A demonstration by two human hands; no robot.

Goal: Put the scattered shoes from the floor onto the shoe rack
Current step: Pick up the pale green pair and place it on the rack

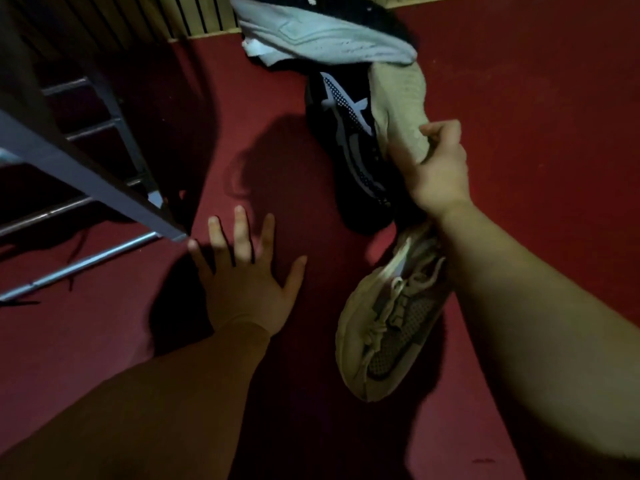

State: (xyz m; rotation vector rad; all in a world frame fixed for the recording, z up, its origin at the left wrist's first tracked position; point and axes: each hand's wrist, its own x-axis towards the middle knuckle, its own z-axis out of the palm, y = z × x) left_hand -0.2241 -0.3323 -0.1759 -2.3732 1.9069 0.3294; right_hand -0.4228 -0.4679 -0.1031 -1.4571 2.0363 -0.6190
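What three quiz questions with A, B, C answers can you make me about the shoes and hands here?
1. Where is the shoe rack in the picture?
A at the right
B at the left
C bottom middle
2. What colour is the floor?
A red
B green
C blue
3. What is the right hand doing?
A lying flat on the floor
B pointing upward, empty
C gripping a beige shoe

Answers: 1 B, its grey bars fill the left edge; 2 A, red shows all round the shoes; 3 C, its fingers curl round the shoe's end, while the left hand is spread open.
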